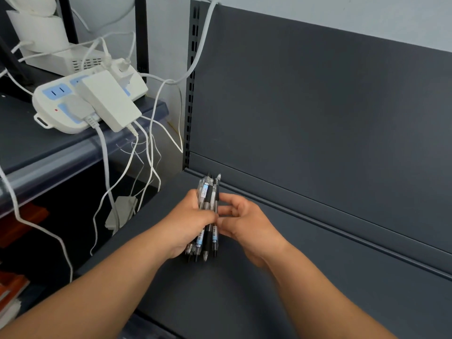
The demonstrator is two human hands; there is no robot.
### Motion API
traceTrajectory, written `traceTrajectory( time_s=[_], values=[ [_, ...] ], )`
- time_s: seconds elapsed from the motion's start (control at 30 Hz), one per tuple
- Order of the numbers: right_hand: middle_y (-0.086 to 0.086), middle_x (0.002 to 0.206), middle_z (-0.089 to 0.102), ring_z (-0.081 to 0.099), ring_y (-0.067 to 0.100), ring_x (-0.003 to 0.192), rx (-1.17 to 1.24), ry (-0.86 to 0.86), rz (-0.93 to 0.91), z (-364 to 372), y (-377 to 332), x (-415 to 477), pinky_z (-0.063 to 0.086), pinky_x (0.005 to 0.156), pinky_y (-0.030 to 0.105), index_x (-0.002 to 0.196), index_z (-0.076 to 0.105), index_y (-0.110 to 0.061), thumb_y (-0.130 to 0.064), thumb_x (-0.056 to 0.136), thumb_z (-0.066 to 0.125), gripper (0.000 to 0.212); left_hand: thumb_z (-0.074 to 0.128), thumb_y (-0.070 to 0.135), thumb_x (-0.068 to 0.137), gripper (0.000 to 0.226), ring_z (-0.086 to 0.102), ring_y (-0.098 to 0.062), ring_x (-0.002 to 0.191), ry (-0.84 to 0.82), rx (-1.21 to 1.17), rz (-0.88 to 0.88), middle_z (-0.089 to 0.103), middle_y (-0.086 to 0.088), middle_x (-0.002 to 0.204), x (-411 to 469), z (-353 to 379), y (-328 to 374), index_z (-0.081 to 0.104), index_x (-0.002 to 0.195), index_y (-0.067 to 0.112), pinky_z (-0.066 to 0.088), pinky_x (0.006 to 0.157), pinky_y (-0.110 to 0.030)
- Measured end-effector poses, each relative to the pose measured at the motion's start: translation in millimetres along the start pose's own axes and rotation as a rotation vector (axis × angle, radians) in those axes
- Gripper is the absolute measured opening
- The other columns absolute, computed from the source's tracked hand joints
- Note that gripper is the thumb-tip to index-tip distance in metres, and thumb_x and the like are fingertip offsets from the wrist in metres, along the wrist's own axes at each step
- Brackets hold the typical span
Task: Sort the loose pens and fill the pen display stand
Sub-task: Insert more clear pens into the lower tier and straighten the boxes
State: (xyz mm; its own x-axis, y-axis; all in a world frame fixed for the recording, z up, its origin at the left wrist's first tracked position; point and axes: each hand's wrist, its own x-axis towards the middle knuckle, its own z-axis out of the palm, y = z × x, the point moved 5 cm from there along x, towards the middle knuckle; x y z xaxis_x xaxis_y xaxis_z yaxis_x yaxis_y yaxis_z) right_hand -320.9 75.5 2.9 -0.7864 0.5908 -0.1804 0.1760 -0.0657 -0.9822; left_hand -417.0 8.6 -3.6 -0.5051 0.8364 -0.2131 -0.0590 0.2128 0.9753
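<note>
A bundle of several clear-and-black pens (pixel 208 192) with blue barcode labels stands roughly upright over the dark grey shelf (pixel 318 277). My left hand (pixel 188 223) is wrapped around the middle of the bundle from the left. My right hand (pixel 247 223) presses its fingertips against the bundle's right side, fingers curled. Pen ends stick out above and below the hands. No pen display stand is in view.
The shelf's dark back panel (pixel 318 106) rises behind the pens. To the left, a second shelf carries a white power strip (pixel 73 106) with a plugged adapter (pixel 110 101), and white cables (pixel 146 155) hang down beside the shelf edge.
</note>
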Motion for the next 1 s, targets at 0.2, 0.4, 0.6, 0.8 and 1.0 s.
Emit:
traceTrajectory(
  time_s=[0.2, 0.4, 0.6, 0.8, 1.0],
  values=[
    [0.005, 0.092, 0.067, 0.063, 0.005, 0.065, 0.049, 0.064, 0.017, -13.4, -3.7, -12.2, 0.047, 0.056, 0.020, 0.125, 0.051, -0.021, 0.015, 0.085, 0.052, 0.054, 0.057, -0.006, 0.084, 0.036, 0.064, -0.019, 0.091, 0.007, -0.119, 0.001, 0.064, -0.010, 0.100, -2.0, 12.5, 5.6, 0.051, 0.111, 0.017, 0.054, 0.073, -0.032],
    [0.003, 0.089, 0.070, 0.059, 0.012, 0.075, 0.106, 0.201, 0.007, -50.3, -9.5, -36.8, 0.043, 0.062, 0.023, 0.102, 0.058, -0.016, 0.013, 0.085, 0.049, 0.035, 0.056, -0.008, 0.082, 0.036, 0.064, -0.016, 0.075, -0.024, -0.167, -0.011, 0.067, -0.007, 0.099, 2.3, 31.5, 6.0, 0.052, 0.112, 0.012, 0.046, 0.063, -0.026],
    [0.008, 0.089, 0.068, 0.063, 0.011, 0.072, 0.334, 0.238, -0.053, -89.4, -11.8, -73.2, 0.052, 0.062, 0.021, 0.094, 0.064, -0.006, 0.012, 0.093, 0.037, 0.032, 0.057, -0.006, 0.084, 0.028, 0.062, -0.014, 0.072, -0.099, -0.204, -0.020, 0.066, -0.001, 0.090, -0.3, 72.8, 13.5, 0.054, 0.104, 0.013, 0.048, 0.068, -0.030],
    [0.007, 0.090, 0.064, 0.067, 0.015, 0.072, 0.419, 0.299, -0.113, -133.0, -8.8, -127.4, 0.058, 0.071, 0.025, 0.106, 0.061, -0.008, 0.021, 0.087, 0.042, 0.040, 0.056, -0.007, 0.085, 0.027, 0.061, -0.014, 0.069, -0.187, -0.192, 0.010, 0.065, 0.001, 0.086, -24.6, 133.5, 28.1, 0.055, 0.103, 0.014, 0.048, 0.066, -0.031],
    [0.004, 0.082, 0.058, 0.063, 0.010, 0.065, 0.113, 0.581, -0.155, -191.9, 1.8, -205.5, 0.055, 0.064, 0.021, 0.103, 0.061, -0.015, -0.004, 0.093, 0.054, 0.017, 0.055, -0.008, 0.084, 0.029, 0.058, -0.015, 0.070, -0.273, -0.113, 0.079, 0.064, 0.000, 0.089, -70.8, 215.2, 40.5, 0.054, 0.104, 0.012, 0.048, 0.070, -0.032]
  ],
)
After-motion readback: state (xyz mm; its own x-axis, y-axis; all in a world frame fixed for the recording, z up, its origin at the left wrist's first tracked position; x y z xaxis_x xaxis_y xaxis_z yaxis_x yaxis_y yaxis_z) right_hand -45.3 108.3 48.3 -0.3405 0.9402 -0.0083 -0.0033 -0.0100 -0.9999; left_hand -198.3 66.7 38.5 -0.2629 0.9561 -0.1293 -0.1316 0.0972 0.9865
